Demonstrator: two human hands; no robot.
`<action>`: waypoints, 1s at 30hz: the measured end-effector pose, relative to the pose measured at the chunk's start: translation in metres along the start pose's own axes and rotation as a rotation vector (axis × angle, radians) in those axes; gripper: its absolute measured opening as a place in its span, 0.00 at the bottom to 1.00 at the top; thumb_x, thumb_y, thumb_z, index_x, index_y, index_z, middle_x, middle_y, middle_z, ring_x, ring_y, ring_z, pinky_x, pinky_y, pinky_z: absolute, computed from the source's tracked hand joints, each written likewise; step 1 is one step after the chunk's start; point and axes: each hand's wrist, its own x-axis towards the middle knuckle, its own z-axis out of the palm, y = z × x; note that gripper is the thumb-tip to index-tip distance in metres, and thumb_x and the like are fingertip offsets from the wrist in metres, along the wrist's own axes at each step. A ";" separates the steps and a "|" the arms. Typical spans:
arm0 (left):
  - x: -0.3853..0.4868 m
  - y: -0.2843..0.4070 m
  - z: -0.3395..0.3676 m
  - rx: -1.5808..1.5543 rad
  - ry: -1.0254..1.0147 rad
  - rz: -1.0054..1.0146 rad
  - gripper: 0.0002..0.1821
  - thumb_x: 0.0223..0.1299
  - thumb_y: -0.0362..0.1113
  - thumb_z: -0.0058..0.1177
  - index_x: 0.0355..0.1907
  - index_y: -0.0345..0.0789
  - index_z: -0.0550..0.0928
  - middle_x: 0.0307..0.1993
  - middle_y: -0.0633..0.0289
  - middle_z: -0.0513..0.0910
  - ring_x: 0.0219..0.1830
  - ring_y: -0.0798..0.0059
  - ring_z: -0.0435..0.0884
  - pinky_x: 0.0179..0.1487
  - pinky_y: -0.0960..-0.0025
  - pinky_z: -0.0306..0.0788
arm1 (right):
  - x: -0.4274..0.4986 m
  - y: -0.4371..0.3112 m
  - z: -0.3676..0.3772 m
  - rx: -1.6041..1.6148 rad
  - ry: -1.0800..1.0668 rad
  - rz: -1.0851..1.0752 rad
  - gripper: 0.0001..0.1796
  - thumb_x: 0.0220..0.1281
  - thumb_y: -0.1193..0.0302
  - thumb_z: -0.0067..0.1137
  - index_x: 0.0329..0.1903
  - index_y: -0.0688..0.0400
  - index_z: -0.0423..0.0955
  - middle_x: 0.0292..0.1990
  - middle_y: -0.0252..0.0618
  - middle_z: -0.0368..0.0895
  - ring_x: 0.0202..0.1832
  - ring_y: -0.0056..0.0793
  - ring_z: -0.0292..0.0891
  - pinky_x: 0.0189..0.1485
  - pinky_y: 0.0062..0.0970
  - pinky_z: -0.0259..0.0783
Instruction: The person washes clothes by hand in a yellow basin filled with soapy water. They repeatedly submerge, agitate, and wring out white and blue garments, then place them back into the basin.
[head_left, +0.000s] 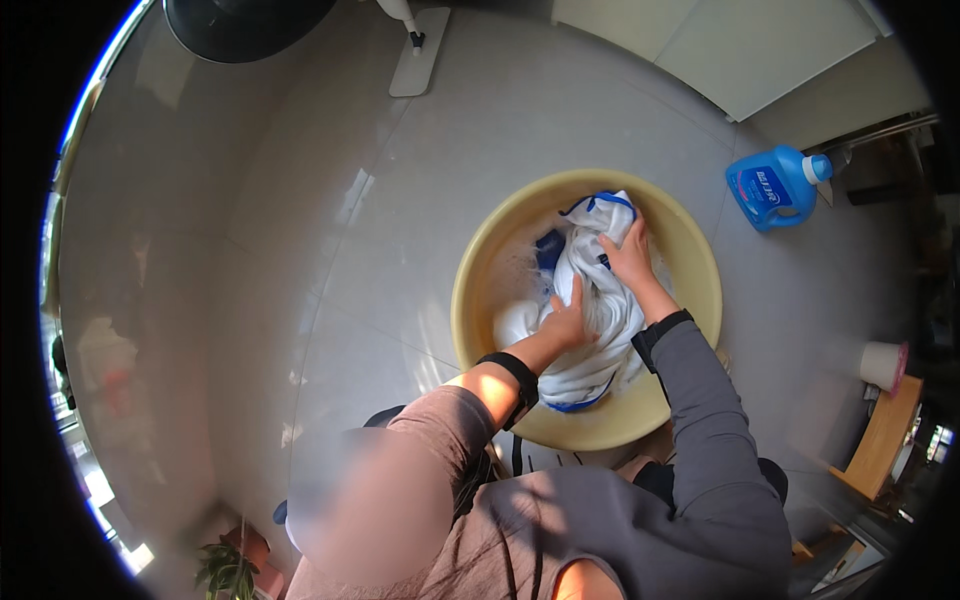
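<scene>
A wet white garment (592, 289) with blue trim lies bunched lengthwise in a round yellow plastic basin (585, 437). My right hand (630, 251) grips its far end, thumb on top, near a small dark label. Lower down, my left hand (568, 322) holds the middle of the bundle, with one finger stretched along the fabric; some of its fingers are hidden in the folds. Beside the bundle, dark blue fabric (550, 250) shows in foamy water (517, 266) at the basin's left side.
A blue detergent bottle (769, 187) stands on the grey tiled floor (360, 247), right of the basin. A flat mop (420, 64), white cabinets (750, 56) and a round black object (247, 22) are farther off. At the right are a paper cup (881, 365) and wooden furniture (883, 442); a potted plant (229, 566) is lower left.
</scene>
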 end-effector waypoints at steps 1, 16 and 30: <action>0.003 -0.004 0.005 0.029 -0.049 0.011 0.69 0.45 0.54 0.66 0.71 0.41 0.25 0.62 0.20 0.54 0.59 0.33 0.68 0.62 0.53 0.66 | -0.006 0.002 0.013 -0.080 -0.075 -0.004 0.47 0.55 0.61 0.63 0.71 0.58 0.44 0.69 0.59 0.46 0.70 0.59 0.46 0.70 0.46 0.48; 0.001 -0.010 0.001 0.165 -0.523 0.025 0.61 0.51 0.64 0.57 0.71 0.26 0.40 0.65 0.41 0.64 0.65 0.51 0.67 0.66 0.61 0.62 | 0.026 0.035 0.050 -0.324 -0.876 0.115 0.37 0.56 0.50 0.49 0.61 0.67 0.65 0.60 0.61 0.66 0.65 0.57 0.57 0.64 0.44 0.59; 0.111 -0.061 -0.033 -0.399 0.708 0.067 0.45 0.44 0.41 0.61 0.69 0.42 0.60 0.55 0.40 0.75 0.55 0.48 0.76 0.56 0.60 0.70 | 0.009 0.034 0.047 -0.193 -0.571 -0.088 0.36 0.57 0.68 0.51 0.70 0.46 0.53 0.68 0.55 0.53 0.62 0.60 0.62 0.60 0.44 0.66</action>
